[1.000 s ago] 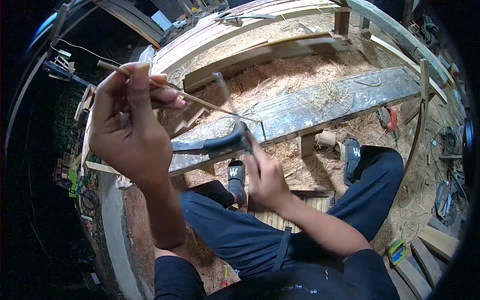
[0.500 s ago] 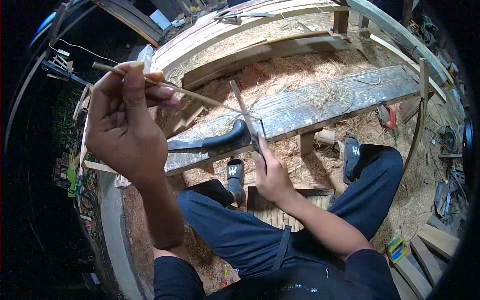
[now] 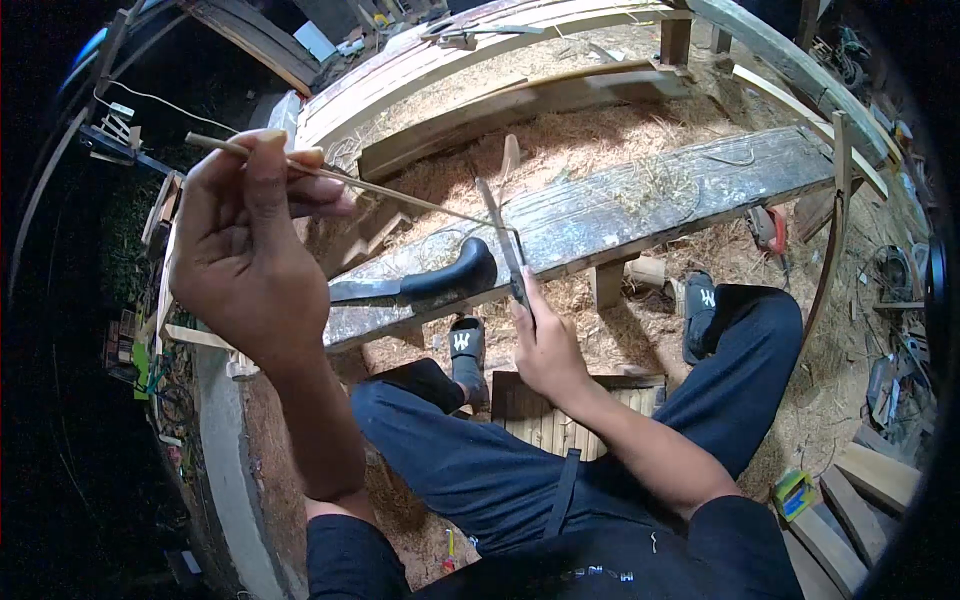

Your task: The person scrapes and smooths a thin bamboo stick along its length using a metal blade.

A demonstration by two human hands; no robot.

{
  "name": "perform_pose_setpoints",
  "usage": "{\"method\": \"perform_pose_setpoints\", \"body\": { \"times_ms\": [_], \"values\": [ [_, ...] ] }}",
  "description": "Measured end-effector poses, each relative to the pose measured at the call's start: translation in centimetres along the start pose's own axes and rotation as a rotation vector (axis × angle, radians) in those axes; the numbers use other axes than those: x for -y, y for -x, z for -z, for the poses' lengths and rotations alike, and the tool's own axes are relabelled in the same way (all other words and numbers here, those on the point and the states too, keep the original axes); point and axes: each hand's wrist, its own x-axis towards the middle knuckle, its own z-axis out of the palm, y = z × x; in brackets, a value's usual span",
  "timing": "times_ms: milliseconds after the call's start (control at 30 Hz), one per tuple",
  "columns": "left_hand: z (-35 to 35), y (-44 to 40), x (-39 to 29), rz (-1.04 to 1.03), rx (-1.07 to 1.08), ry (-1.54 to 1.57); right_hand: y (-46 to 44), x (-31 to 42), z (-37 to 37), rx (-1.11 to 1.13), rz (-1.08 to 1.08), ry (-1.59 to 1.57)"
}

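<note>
My left hand point(image 3: 250, 235) is raised on the left, fingers closed around a thin wooden stick point(image 3: 400, 195) that slants down to the right. My right hand point(image 3: 548, 345) grips a knife point(image 3: 497, 215) with a narrow blade pointing up and away. Stick and blade cross near the stick's far end, above the bench; whether the edge is cutting in cannot be made out. Beneath them, on the worn plank bench point(image 3: 600, 215), lies a tool with a curved black handle point(image 3: 455, 275) and a flat blade partly behind my left arm.
Thin shavings point(image 3: 660, 180) lie on the bench, and sawdust covers the ground. Beyond stands a long board point(image 3: 530, 105). A red-and-grey tool point(image 3: 768, 230) lies under the bench's right end. Cut timber point(image 3: 850, 520) is stacked at lower right. My feet stand by the bench.
The knife has shifted slightly right and down along the end of the stick. A pale, blurred sliver now shows just beyond the blade tip. My left hand has barely moved.
</note>
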Motion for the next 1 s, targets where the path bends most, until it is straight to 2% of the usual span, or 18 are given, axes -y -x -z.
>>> {"method": "perform_pose_setpoints", "body": {
  "times_ms": [67,100,167,200,300,367,400,467,533,567,633,700,767,800,867,933,967,1000],
  "values": [
    [-0.1,-0.2,0.2,-0.005,0.001,0.018,-0.1,0.4,0.3,0.001,0.009,-0.059],
    [0.0,0.0,0.3,-0.002,-0.003,0.035,0.1,-0.1,-0.4,-0.117,0.356,-0.062],
    [0.2,0.0,0.5,-0.007,-0.010,0.018,1.0,-0.3,-1.1,-0.186,0.501,-0.124],
    [0.2,0.1,0.4,-0.005,-0.015,0.024,0.4,0.3,-0.2,0.021,-0.074,-0.100],
    [0.0,-0.7,0.5,-0.003,-0.013,-0.018,-0.9,0.6,0.6,-0.009,-0.099,-0.072],
    [0.3,-0.2,0.7,0.000,-0.011,-0.001,0.0,-0.3,-0.4,-0.201,0.534,-0.041],
    [0.4,0.0,0.8,0.000,-0.014,0.015,-0.2,-0.8,-0.5,-0.197,0.528,-0.035],
    [0.4,0.0,0.8,0.000,-0.019,0.013,-1.5,-1.3,-0.2,-0.062,-0.066,-0.202],
    [0.6,-0.2,1.1,-0.002,0.004,0.019,-1.7,0.5,1.0,0.012,-0.205,-0.235],
    [0.6,-0.1,1.0,0.010,0.001,0.036,-1.1,0.1,0.5,-0.071,0.076,-0.174],
    [0.8,0.0,1.0,0.008,-0.011,0.000,-0.8,-0.5,-0.4,-0.157,0.257,-0.074],
    [0.8,0.1,0.8,-0.007,-0.016,-0.025,-1.3,0.3,0.9,0.074,-0.262,-0.208],
    [0.8,-0.1,1.3,-0.011,-0.025,-0.007,-2.3,-1.2,-0.3,0.042,-0.195,-0.134],
    [1.2,0.1,1.4,0.012,-0.024,-0.006,-2.6,-0.6,-1.0,-0.118,0.109,-0.105],
    [1.9,0.1,1.9,0.034,-0.046,-0.008,-2.2,0.0,1.1,0.144,-0.286,-0.255],
    [2.8,-0.5,2.4,0.029,-0.074,0.004,-2.9,-1.1,1.2,0.041,-0.148,-0.128],
    [3.5,-0.7,2.7,0.039,-0.155,-0.021,-2.9,-1.5,1.9,0.045,-0.141,-0.122],
    [4.3,-0.7,3.1,0.056,-0.227,-0.051,-2.3,0.1,3.1,0.045,-0.235,-0.165]
  ]
}}
